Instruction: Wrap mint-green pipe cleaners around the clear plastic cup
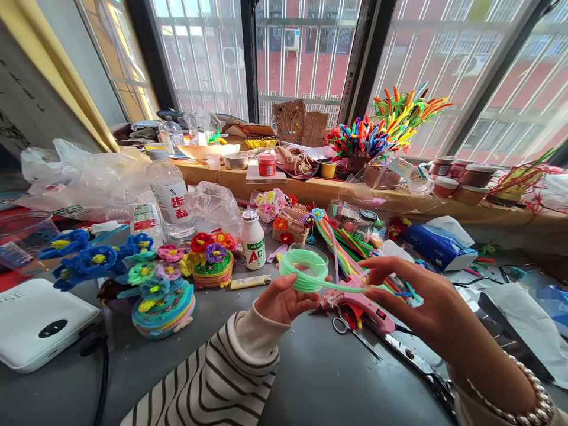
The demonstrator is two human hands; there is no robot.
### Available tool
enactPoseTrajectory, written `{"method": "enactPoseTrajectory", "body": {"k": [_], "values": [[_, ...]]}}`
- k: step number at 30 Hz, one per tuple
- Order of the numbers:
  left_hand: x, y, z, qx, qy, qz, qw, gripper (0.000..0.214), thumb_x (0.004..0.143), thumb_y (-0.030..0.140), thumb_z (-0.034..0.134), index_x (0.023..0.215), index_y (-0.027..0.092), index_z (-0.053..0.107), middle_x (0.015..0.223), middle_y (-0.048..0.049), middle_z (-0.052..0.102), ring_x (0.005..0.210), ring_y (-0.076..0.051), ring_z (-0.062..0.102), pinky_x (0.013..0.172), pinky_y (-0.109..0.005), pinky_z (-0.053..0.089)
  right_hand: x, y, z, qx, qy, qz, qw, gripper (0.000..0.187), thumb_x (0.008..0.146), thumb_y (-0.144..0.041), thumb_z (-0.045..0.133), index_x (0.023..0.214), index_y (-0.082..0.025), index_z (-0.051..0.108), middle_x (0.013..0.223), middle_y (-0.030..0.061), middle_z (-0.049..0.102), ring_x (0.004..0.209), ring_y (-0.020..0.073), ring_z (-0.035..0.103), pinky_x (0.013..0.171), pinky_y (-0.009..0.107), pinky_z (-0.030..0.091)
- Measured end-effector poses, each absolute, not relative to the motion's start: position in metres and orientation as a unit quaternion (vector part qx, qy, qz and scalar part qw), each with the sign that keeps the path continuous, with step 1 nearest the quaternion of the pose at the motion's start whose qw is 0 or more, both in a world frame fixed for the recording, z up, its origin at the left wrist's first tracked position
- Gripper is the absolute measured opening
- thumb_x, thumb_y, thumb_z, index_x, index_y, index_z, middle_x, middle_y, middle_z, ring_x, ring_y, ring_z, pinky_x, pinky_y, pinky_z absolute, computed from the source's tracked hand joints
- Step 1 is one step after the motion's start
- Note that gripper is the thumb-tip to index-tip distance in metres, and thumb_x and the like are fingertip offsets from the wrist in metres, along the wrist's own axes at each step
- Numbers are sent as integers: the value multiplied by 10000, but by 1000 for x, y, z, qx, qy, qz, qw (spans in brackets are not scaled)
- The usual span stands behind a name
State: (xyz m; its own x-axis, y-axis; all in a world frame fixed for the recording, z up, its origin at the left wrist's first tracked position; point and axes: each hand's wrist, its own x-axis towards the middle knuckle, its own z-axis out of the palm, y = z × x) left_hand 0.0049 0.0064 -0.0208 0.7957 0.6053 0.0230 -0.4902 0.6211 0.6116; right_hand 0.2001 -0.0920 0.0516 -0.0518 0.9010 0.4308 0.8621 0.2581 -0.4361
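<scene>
My left hand holds a small clear plastic cup wound round with light-green pipe cleaner, above the grey table. A loose length of the pipe cleaner stretches right from the cup, and my right hand pinches it between thumb and fingers. Beneath and behind that strand lies a pink glue gun. Below it are scissors. A bundle of coloured pipe cleaners lies just behind the cup.
Left stand wound pots of pipe-cleaner flowers, a white power bank and a water bottle. A small white drink bottle stands mid-table. A blue tissue pack lies right. Jars and more pipe cleaners line the ledge.
</scene>
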Motion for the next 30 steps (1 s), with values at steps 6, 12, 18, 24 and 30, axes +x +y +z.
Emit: {"method": "enactPoseTrajectory", "body": {"k": [6,12,18,24,30], "values": [[-3,11,-16,262,90,333,901,477,675,278,582,1094,85,462,840,-82,681,686,-136,644,657,-201,504,224,-106,23,-683,-606,-15,408,289,809,-448,453,983,-227,518,1014,53,596,859,182,592,776,325,467],[-6,18,-19,236,85,364,897,393,665,316,587,984,90,548,841,-104,676,644,-136,628,602,-207,510,234,-105,-23,-740,-631,20,233,338,847,-442,380,938,-172,561,929,80,619,807,182,599,709,324,498],[-7,24,-26,257,69,372,889,431,680,339,564,1034,95,547,791,-90,675,628,-135,615,604,-224,508,210,-79,-29,-764,-623,-13,170,324,765,-403,539,886,-115,621,957,140,589,932,273,529,818,396,415],[-6,25,-24,282,71,352,890,554,684,392,535,1147,96,464,965,-147,652,639,-120,613,593,-208,488,193,-68,-35,-794,-591,-39,142,298,712,-320,592,901,-91,621,947,175,555,917,304,510,735,382,413],[-5,26,-28,273,76,353,892,523,668,391,544,1084,76,503,984,-165,651,693,-149,633,605,-227,498,194,-67,-35,-790,-589,-42,163,207,675,-246,539,816,-109,605,907,153,561,868,269,537,723,352,427]]}}
